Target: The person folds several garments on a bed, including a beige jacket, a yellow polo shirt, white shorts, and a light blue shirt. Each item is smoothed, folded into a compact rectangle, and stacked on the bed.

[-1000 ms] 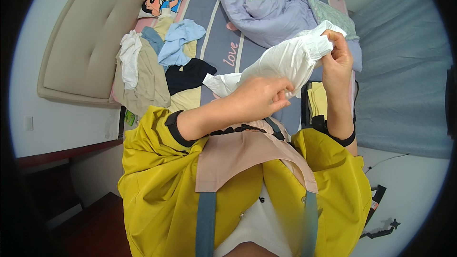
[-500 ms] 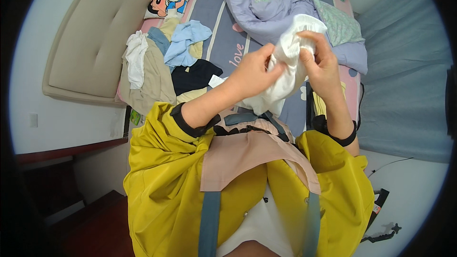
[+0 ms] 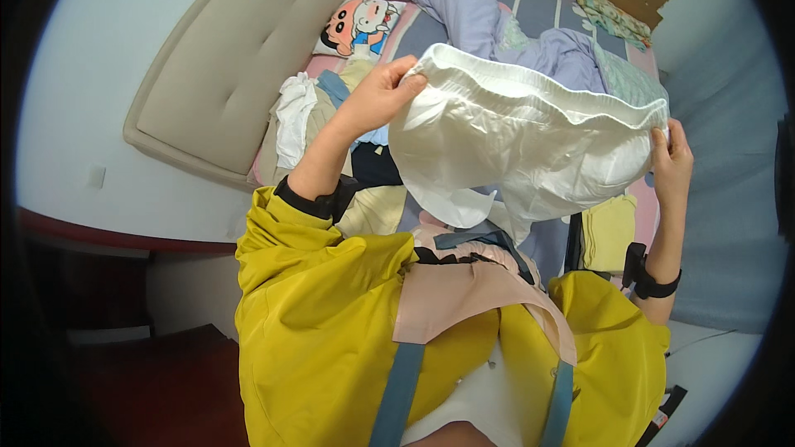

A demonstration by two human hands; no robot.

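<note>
White shorts (image 3: 530, 145) with a gathered elastic waistband hang stretched wide between my two hands, above the bed. My left hand (image 3: 385, 91) pinches one end of the waistband. At the other end, my right hand (image 3: 672, 153) grips the waistband, thumb toward me. The legs of the shorts droop below, with one hem loose over my lap. Behind my left forearm lies a pile of clothes: a white garment (image 3: 296, 116), a black garment (image 3: 374, 167) and a cream garment (image 3: 373, 211), with part of a light blue one hidden by the shorts.
A padded beige headboard (image 3: 240, 41) stands at the left, near a cartoon pillow (image 3: 360, 26). A lilac quilt (image 3: 464, 8) lies bunched on the bed beyond the shorts. Folded yellow cloth (image 3: 609, 232) sits below my right hand. Blue-grey curtains (image 3: 720, 223) hang at the right.
My hands have moved far apart, the right one to the right. The bunched white cloth has opened out into shorts held by the waistband. The view has shifted, showing more of the bed's far end.
</note>
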